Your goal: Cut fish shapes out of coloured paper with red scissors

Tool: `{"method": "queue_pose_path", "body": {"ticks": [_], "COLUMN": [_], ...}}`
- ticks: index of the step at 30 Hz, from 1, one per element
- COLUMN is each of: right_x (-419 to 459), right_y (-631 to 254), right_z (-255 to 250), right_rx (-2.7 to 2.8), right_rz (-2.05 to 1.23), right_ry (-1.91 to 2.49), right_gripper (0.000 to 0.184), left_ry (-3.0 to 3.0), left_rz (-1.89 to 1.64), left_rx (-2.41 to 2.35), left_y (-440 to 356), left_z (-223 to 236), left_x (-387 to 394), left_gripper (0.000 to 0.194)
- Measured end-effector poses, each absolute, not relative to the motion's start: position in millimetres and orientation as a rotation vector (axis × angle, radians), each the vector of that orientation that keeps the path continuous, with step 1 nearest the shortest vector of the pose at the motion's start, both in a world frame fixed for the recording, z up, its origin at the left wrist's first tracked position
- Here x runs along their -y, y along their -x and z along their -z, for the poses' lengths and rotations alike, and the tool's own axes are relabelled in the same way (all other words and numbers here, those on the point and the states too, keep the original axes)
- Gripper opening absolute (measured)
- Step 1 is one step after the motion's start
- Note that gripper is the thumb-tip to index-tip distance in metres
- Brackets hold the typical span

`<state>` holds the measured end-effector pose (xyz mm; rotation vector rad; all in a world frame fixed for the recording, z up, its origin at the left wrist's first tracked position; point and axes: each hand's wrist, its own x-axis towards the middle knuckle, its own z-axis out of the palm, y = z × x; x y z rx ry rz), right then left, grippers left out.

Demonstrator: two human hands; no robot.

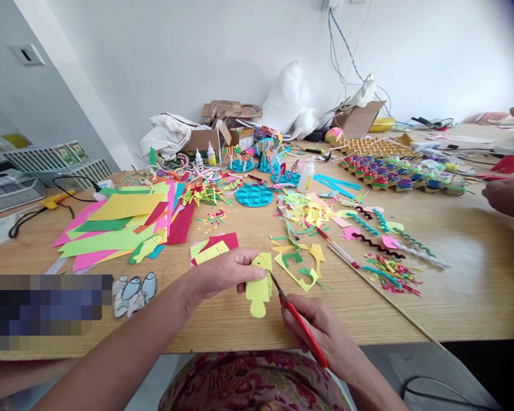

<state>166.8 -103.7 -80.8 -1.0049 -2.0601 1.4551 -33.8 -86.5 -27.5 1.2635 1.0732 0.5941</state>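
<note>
Between the thumb and fingers of my left hand [231, 271] is a yellow paper fish [257, 291], partly cut out, with a drawn outline and an eye. My right hand [317, 322] is closed round the red handles of a pair of scissors [302, 325]. The dark blades reach the right edge of the paper fish. Just beyond my left hand lie small yellow and red paper pieces [216, 248], one with a fish drawn on it. Yellow and green paper offcuts [297, 271] are scattered beyond the scissors.
Coloured paper sheets [120, 217] are piled at the left, near grey-blue paper fish [132, 291]. A long thin stick [381, 291] crosses the right side towards the edge. Pipe cleaners [381, 245], a glue bottle [306, 177] and egg-tray crafts [402, 171] stand farther back. Another person's hand [508, 197] is at right.
</note>
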Motion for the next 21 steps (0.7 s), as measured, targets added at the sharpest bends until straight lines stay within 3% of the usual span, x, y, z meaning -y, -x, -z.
{"method": "queue_pose_path", "body": {"ticks": [21], "right_x": [102.7], "right_y": [-166.9], "right_z": [83.3], "right_rx": [2.110], "right_rz": [-1.441], "right_ry": [0.950], "right_gripper": [0.044], "left_ry": [-1.314], "left_rz": [-0.535], "left_rx": [-1.073], "left_y": [35.9], "left_z": [25.5], "left_x": [86.0], "left_gripper": [0.011]}}
